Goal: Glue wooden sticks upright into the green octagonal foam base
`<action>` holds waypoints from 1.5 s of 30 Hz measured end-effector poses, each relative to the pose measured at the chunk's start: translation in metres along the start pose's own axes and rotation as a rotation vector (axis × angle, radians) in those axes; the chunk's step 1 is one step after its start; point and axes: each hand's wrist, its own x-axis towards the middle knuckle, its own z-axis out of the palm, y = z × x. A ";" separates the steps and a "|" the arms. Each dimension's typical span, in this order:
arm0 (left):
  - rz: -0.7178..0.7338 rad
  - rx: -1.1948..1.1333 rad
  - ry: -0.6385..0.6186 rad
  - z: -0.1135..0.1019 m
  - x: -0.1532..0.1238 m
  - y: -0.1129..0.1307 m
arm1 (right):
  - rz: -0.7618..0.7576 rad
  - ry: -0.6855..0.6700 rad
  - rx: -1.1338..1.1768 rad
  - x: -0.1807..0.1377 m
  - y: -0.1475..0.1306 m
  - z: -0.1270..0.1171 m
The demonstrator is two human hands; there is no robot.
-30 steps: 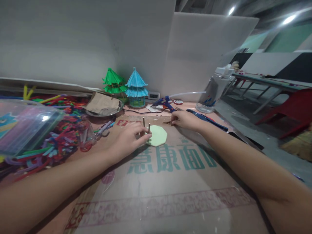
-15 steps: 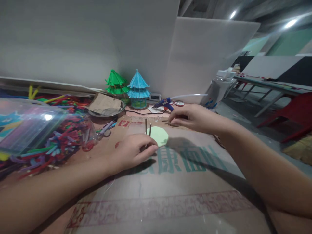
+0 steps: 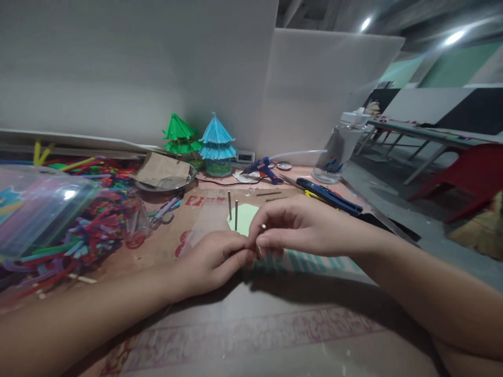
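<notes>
A pale green paper disc (image 3: 242, 214) lies on the cardboard, its near edge hidden by my hands. Two thin brown sticks (image 3: 236, 213) stand upright on its left side. My left hand (image 3: 222, 256) rests just in front of the disc, thumb and fingertips pinched together. Coming in from the right, my right hand (image 3: 293, 225) also makes a pinch, and its fingertips meet those of the left. Whatever lies between the fingertips is too small or hidden to make out. Behind my right hand, more brown sticks (image 3: 269, 193) lie flat.
Behind stand a green (image 3: 181, 135) and a blue pavilion model (image 3: 217, 144), with a blue glue gun (image 3: 261, 168) beside them. A dark blue cutter (image 3: 330, 195) and a bottle (image 3: 334, 152) are at right. Pipe cleaners (image 3: 104, 220), a plastic box (image 3: 43, 209) and scissors (image 3: 165, 210) sit left.
My right hand has come from the loose sticks at the back to my left hand's fingertips, uncovering the cutter. The left hand stays in front of the disc. The view has shifted slightly.
</notes>
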 end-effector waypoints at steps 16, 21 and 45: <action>0.071 0.043 0.043 0.002 -0.001 -0.002 | 0.070 0.000 0.174 0.005 0.008 0.002; 0.004 -0.118 0.163 -0.006 -0.002 0.019 | 0.109 0.034 0.161 0.002 0.011 -0.014; 0.044 -0.139 0.318 -0.015 -0.001 0.034 | -0.042 -0.073 0.156 0.022 0.047 0.011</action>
